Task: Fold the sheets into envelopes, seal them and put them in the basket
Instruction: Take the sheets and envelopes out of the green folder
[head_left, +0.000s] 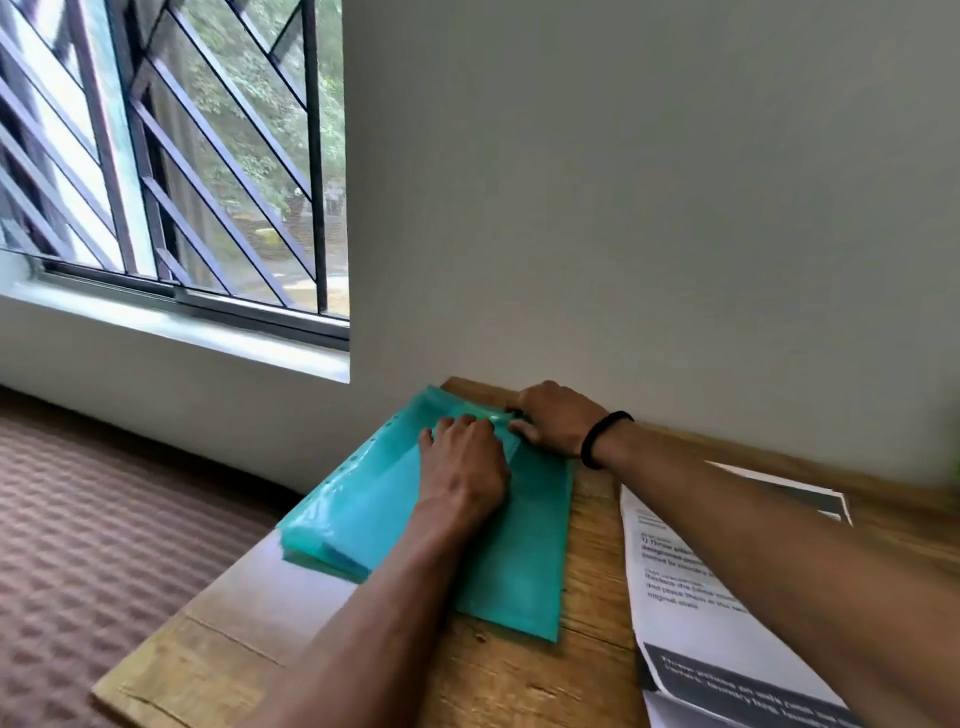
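Wooden and a bit rough, the table (493, 691) is sitting against a plain grey wall (649, 208), next to a window (171, 156) with dark slanted bars. On the table a stack of green sheets (509, 582) is lying close to the left edge. They are looking thin, smooth and shiny, like plastic, with a row of small round holes down their left side. One green sheet on top is being bent over into a long flat fold.

The left hand (462, 467) is lying flat on the fold, its fingers close together and pressing down. The right hand (553, 418) is curling over the far end of the sheets, next to the wall. Its fingertips seem to be pinching the green edge there, but I cannot see them well. A black band (605, 439) is going round that wrist.

No basket is showing anywhere.

What could go wrong? The sheets are looking slippery, so I think the fold may spring open again if the hands let go too soon. The stack is hanging near the table's edge, so a push may slide it onto the brown carpet (104, 519). The right arm is crossing over white papers with printed words (727, 597), and it may drag or crumple them. A crooked fold may make a crooked envelope.
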